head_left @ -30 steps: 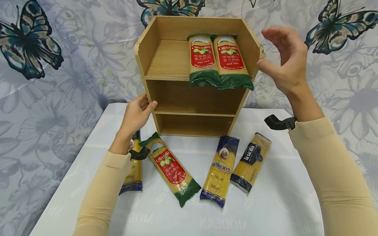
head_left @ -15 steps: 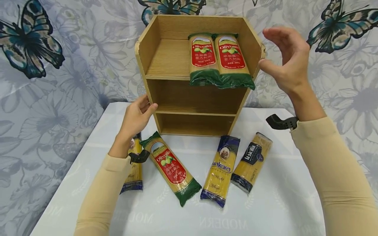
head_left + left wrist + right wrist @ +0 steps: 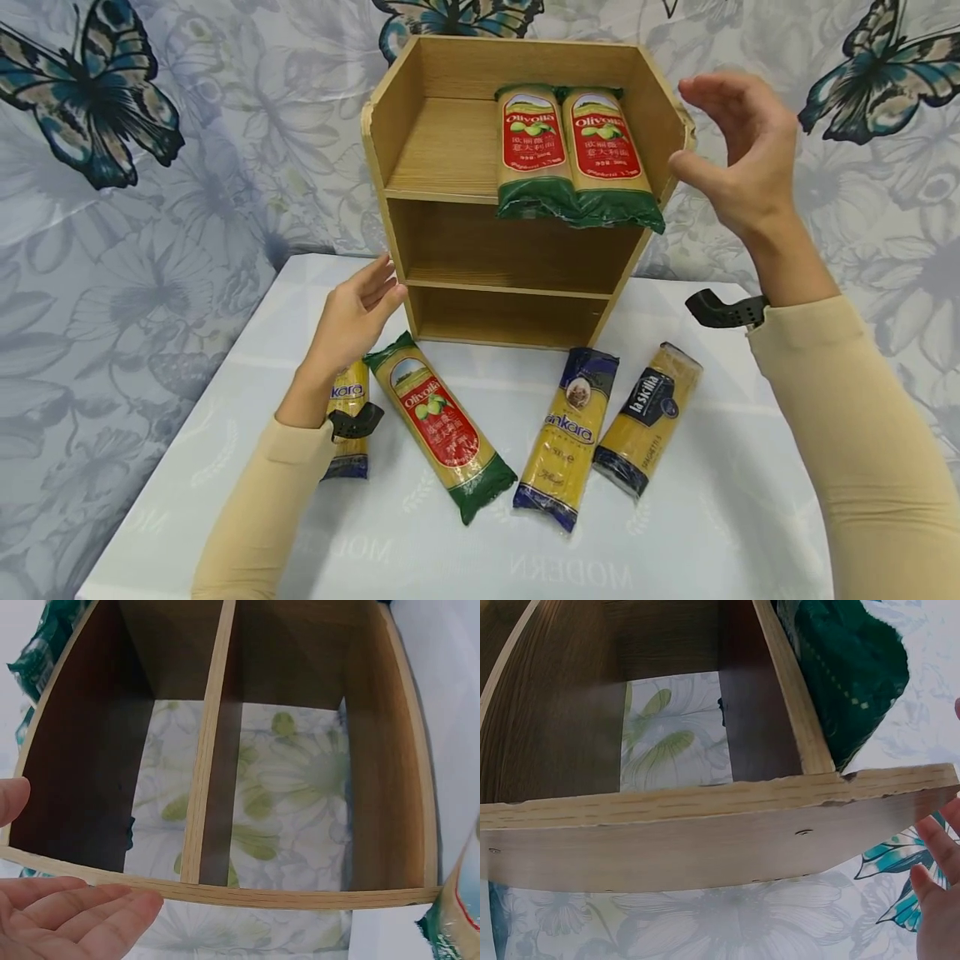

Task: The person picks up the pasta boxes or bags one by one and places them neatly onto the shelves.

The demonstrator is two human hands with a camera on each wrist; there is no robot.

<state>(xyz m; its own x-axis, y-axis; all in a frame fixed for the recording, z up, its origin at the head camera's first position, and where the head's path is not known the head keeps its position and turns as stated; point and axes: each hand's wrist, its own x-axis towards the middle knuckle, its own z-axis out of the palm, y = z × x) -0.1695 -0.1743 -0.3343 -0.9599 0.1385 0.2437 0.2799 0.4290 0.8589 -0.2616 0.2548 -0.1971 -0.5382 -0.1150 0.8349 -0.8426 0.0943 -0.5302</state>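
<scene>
Shelf (image 3: 442, 142): wooden, 3 bays, at the upper centre of the head frame, at the back of the white counter (image 3: 442, 562). Printed cloth shows through the 2 lower bays in the left wrist frame.

Top bay: 2 green-ended packs, the first pack (image 3: 533, 142) and the second pack (image 3: 604, 146), side by side at the right of the bay, labels up, lower ends overhanging the board.

Left hand (image 3: 356, 312): left of centre, at the shelf's left side. Fingers extended and together, thumb apart from them; nothing gripped. Contact with the panel cannot be determined.

Right hand (image 3: 750, 158): upper right, beside the shelf's right side. Fingers curved, thumb well apart; nothing held. Contact with the panel cannot be determined.

Counter: 4 packs. The left Ankara pack (image 3: 349, 390) lies lower left, partly hidden by the left wrist. The loose green pack (image 3: 444, 425) lies aslant at lower centre. The right Ankara pack (image 3: 566, 446) lies to the right of it, with the La Sicilia pack (image 3: 652, 421) just beside, at lower right.

Wrists: 1 black strap each, the left strap (image 3: 356, 422) and the right strap (image 3: 723, 311).
</scene>
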